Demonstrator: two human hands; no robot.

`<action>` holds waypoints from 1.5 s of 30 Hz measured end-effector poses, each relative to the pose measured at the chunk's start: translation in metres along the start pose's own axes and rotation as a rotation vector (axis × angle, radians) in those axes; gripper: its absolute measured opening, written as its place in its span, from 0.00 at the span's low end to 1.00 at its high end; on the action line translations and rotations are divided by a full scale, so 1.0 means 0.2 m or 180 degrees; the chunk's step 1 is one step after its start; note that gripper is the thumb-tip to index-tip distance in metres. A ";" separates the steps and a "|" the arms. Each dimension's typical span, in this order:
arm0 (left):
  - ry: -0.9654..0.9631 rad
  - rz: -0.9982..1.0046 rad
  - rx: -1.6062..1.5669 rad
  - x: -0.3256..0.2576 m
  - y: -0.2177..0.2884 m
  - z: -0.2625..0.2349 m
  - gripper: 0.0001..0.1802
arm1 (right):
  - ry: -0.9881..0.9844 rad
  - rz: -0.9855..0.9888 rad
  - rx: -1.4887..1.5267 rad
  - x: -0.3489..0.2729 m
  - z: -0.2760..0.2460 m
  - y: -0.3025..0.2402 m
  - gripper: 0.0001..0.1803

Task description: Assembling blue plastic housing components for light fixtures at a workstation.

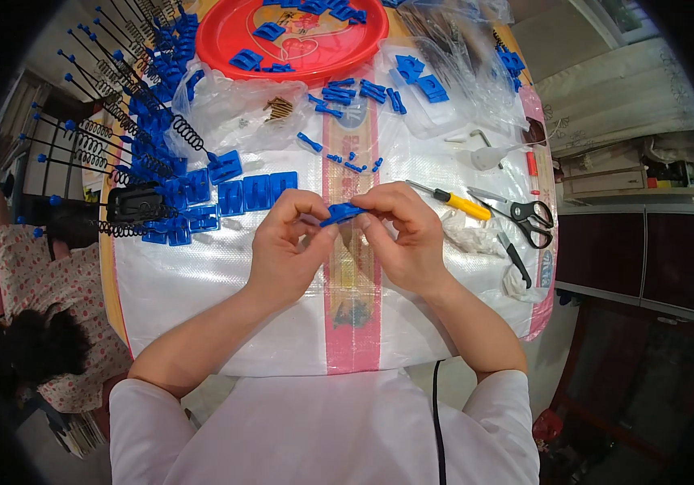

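Observation:
Between both hands, above the middle of the table, is a small blue plastic part (342, 213). My left hand (292, 238) pinches its left end between thumb and fingers. The fingers of my right hand (399, 233) close on its right end. Finer details of the part are hidden by my fingertips. Just beyond my left hand lies a row of flat blue plastic plates (257, 192). Farther off, a loose blue bar-shaped piece (310, 142) lies near several tiny blue bits (353, 167).
At the left stand many blue bases with black springs (187, 132) and ball-tipped rods. A red basin (209, 48) holds blue parts; a clear bag with brass screws (279, 108) lies nearer. On the right are a yellow screwdriver (461, 205), scissors (531, 218), a black-handled knife (515, 260) and a glue bottle (488, 158).

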State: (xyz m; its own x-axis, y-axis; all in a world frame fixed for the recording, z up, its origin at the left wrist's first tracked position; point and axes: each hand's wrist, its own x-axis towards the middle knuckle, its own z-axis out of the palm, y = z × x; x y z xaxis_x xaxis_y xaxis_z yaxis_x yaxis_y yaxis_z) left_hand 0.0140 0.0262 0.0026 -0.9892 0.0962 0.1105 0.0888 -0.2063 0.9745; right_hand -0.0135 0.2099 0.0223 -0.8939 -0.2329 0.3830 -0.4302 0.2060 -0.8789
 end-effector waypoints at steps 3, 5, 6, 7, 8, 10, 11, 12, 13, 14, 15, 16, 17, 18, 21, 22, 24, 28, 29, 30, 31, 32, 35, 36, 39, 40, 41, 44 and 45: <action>-0.0058 0.0146 0.0161 0.00 0.04 0.01 0.14 | -0.0157 -0.0042 -0.0182 0.00 -0.01 -0.04 0.13; -0.0086 0.0172 0.0041 0.00 0.04 0.01 0.14 | -0.0231 -0.0039 -0.0224 0.00 -0.01 -0.05 0.13; -0.0115 0.0216 -0.0061 0.00 0.03 0.01 0.14 | -0.0234 -0.0074 -0.0233 0.00 -0.01 -0.05 0.12; -0.0143 0.0259 -0.0164 -0.01 0.02 0.01 0.15 | -0.0237 -0.0109 -0.0241 0.00 -0.01 -0.05 0.12; -0.0156 0.0247 -0.0285 0.00 0.03 0.01 0.14 | -0.0123 0.0027 -0.0086 -0.01 0.00 -0.04 0.11; -0.0181 0.0222 -0.0527 0.00 0.03 0.02 0.13 | 0.0105 0.0294 0.0225 -0.04 0.02 -0.01 0.10; -0.0156 0.0310 -0.0453 0.00 0.03 0.02 0.13 | 0.0102 0.0228 0.0217 -0.04 0.02 -0.01 0.09; -0.0131 0.0397 -0.0380 0.00 0.01 0.02 0.12 | 0.0099 0.0161 0.0208 -0.03 0.02 -0.02 0.09; -0.0106 0.0484 -0.0306 0.00 0.01 0.02 0.12 | 0.0096 0.0095 0.0199 -0.02 0.02 -0.02 0.09; -0.0117 0.0437 -0.0363 0.00 0.01 0.02 0.12 | 0.0083 0.0129 0.0180 -0.02 0.02 -0.02 0.09; -0.0128 0.0391 -0.0419 0.00 0.01 0.02 0.11 | 0.0070 0.0162 0.0161 -0.02 0.02 -0.03 0.09; -0.0139 0.0344 -0.0475 0.00 0.01 0.02 0.11 | 0.0057 0.0195 0.0143 -0.02 0.02 -0.03 0.09; -0.0156 0.0276 -0.0534 0.00 0.01 0.02 0.11 | 0.0019 0.0176 0.0089 -0.02 0.02 -0.03 0.09; -0.0173 0.0208 -0.0593 0.00 0.02 0.01 0.11 | -0.0019 0.0158 0.0035 -0.02 0.01 -0.04 0.09; -0.0152 0.0063 -0.0786 0.00 0.03 0.01 0.10 | -0.0068 0.0210 0.0032 -0.02 0.01 -0.04 0.08; -0.0132 0.0025 -0.0852 0.00 0.03 0.02 0.10 | -0.0074 0.0245 0.0057 -0.02 0.01 -0.04 0.08; -0.0116 -0.0058 -0.0828 0.00 0.03 0.01 0.10 | -0.0115 0.0335 0.0058 -0.02 0.01 -0.04 0.08; -0.0026 -0.0191 -0.0792 0.00 0.04 0.02 0.09 | -0.0096 0.0470 0.0138 -0.02 0.02 -0.05 0.07; -0.0024 -0.0216 -0.0802 0.00 0.04 0.02 0.09 | -0.0118 0.0481 0.0115 -0.02 0.02 -0.05 0.06; -0.0022 -0.0241 -0.0812 0.00 0.03 0.02 0.09 | -0.0140 0.0492 0.0092 -0.02 0.01 -0.05 0.06; -0.0020 -0.0267 -0.0821 0.00 0.03 0.01 0.09 | -0.0162 0.0503 0.0069 -0.02 0.01 -0.04 0.06; -0.0025 -0.0263 -0.0822 0.00 0.03 0.01 0.09 | -0.0178 0.0520 0.0103 -0.02 0.01 -0.04 0.06; -0.0044 -0.0257 -0.0850 0.00 0.03 0.01 0.09 | -0.0205 0.0563 0.0192 -0.02 0.01 -0.04 0.06; -0.0054 -0.0258 -0.0877 0.00 0.03 0.01 0.09 | -0.0203 0.0570 0.0214 -0.02 0.01 -0.04 0.06; -0.0054 -0.0311 -0.0936 0.00 0.02 0.01 0.09 | -0.0196 0.0589 0.0267 -0.02 0.01 -0.05 0.05; -0.0049 -0.0337 -0.0953 -0.01 0.02 0.01 0.08 | -0.0193 0.0594 0.0282 -0.02 0.01 -0.05 0.05; -0.0048 -0.0351 -0.0963 0.00 0.02 0.01 0.08 | -0.0190 0.0613 0.0318 -0.02 0.01 -0.05 0.05; -0.0054 -0.0366 -0.0999 0.00 0.03 0.01 0.08 | -0.0199 0.0632 0.0350 -0.02 0.01 -0.06 0.05; -0.0062 -0.0354 -0.1015 0.00 0.02 0.01 0.08 | -0.0216 0.0615 0.0313 -0.02 0.01 -0.06 0.04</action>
State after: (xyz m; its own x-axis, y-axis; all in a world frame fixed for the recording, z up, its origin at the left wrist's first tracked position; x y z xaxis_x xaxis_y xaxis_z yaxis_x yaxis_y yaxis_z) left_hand 0.0147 0.0270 0.0068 -0.9881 0.1531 0.0138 -0.0634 -0.4873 0.8709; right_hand -0.0055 0.2070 0.0311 -0.9466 -0.2621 0.1877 -0.2345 0.1600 -0.9589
